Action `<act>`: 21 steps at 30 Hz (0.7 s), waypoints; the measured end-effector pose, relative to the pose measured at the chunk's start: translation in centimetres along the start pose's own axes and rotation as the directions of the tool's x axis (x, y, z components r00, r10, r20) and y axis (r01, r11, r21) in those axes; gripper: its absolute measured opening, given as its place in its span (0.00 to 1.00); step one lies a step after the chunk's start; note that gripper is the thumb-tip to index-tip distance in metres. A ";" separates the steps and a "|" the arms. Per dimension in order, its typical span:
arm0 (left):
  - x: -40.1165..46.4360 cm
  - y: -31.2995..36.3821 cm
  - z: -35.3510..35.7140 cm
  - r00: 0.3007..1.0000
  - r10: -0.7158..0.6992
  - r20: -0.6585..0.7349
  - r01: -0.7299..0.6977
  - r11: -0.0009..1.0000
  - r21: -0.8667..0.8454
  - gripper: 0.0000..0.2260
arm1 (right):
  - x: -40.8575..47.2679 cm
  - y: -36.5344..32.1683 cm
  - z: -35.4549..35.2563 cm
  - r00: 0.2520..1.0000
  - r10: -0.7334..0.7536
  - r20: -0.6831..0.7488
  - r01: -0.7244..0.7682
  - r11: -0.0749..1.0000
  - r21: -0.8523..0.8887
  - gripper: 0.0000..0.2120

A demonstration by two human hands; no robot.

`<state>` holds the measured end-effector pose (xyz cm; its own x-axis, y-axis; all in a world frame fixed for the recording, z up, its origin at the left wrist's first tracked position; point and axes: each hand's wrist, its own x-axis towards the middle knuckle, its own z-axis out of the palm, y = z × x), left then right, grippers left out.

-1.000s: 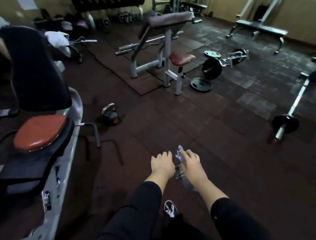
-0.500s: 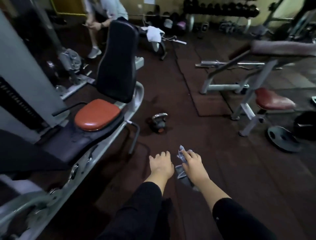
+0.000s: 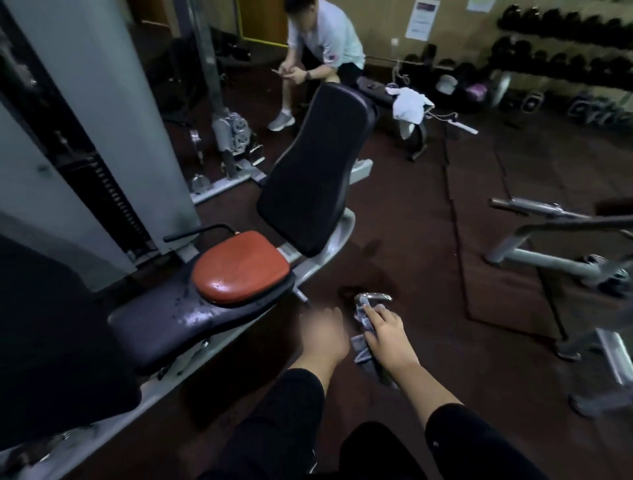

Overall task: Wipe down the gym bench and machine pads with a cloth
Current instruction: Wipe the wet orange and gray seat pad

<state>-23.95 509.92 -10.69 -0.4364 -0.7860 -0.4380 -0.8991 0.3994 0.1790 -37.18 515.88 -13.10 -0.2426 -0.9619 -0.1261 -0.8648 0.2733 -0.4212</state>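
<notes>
Low in the head view, a crumpled grey cloth (image 3: 363,339) is gripped by the right hand (image 3: 387,334), the fingers curled over it. Nothing is held by the left hand (image 3: 323,334), blurred just beside it, fingers loosely extended. Both are held over the floor near the front edge of the machine's wet black pad (image 3: 191,317), on which the orange seat pad (image 3: 239,267) sits below the upright black backrest (image 3: 315,164).

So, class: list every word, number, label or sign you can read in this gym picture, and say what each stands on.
No text reads legibly.
White notice on the back wall: print too blurred.
Second paper on the wall, cut off at the top edge: unreadable.
Emblem on the seated person's sleeve: too small.
</notes>
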 end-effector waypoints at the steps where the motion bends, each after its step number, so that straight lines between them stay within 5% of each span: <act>1: 1.1 -0.4 -0.5 1.000 -0.022 -0.007 0.022 1.000 -0.018 0.25 | 1.9 -0.2 0.1 0.999 -0.028 0.029 0.028 1.000 -0.012 0.27; 12: 16.4 -7.4 -5.2 0.907 -0.420 -0.021 0.406 0.888 -0.217 0.24 | 26.5 -3.7 3.6 0.839 -0.498 0.220 0.505 0.863 0.028 0.24; 21: 25.3 -13.8 -6.1 0.796 -0.605 0.001 0.580 0.762 -0.288 0.25 | 38.9 -7.1 9.7 0.679 -0.629 0.378 0.644 0.758 0.105 0.25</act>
<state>-22.77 481.64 -18.86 0.1967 -0.8670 -0.4578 -0.9482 -0.2871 0.1364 -36.23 476.58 -23.75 0.5452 -0.8229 -0.1597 -0.7656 -0.4112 -0.4948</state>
